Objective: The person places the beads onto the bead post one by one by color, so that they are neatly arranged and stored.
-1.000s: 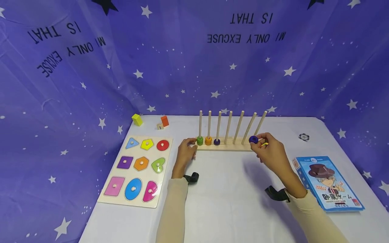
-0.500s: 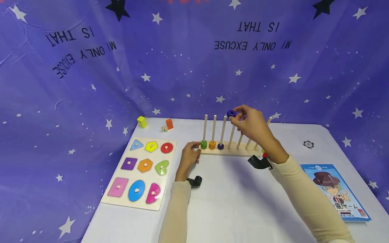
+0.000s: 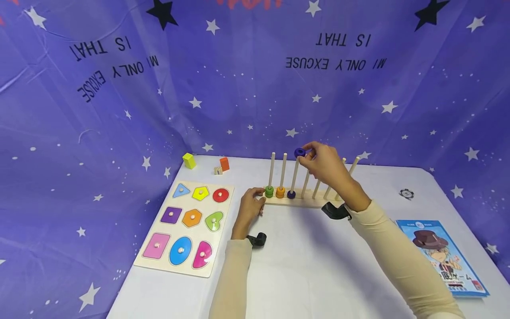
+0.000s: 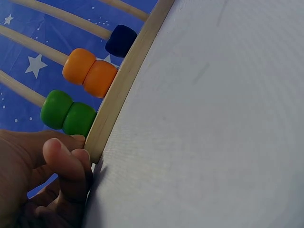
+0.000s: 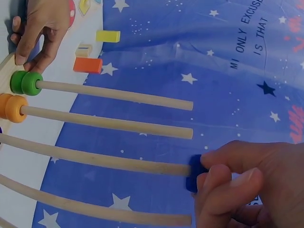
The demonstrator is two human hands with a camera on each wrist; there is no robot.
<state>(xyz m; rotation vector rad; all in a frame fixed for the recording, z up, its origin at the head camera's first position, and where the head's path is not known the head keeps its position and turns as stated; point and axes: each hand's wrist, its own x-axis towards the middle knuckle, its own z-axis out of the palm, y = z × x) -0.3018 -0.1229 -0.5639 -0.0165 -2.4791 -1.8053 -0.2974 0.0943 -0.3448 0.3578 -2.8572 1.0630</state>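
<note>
My right hand (image 3: 326,163) pinches a dark blue wooden bead (image 3: 299,152) between thumb and fingers. The bead is at the top of the third peg (image 5: 109,160) from the left; whether the peg's tip is inside its hole cannot be made out. With thumb and fingers, my left hand (image 3: 250,206) grips the left end of the wooden peg stand (image 4: 124,85). Two green beads (image 4: 68,113) sit at the foot of the first peg, two orange beads (image 4: 89,72) on the second, and one dark blue bead (image 4: 121,41) on the third.
A shape puzzle board (image 3: 185,228) lies left of the stand. Behind it are a yellow block (image 3: 189,161), an orange block (image 3: 225,164) and a small wooden piece (image 3: 218,170). To the right lie a blue box (image 3: 442,257) and a black-and-white disc (image 3: 407,194).
My right hand has carried the dark blue bead from the stand's right end up and left to the third peg's tip. The left hand stays at the stand's end.
</note>
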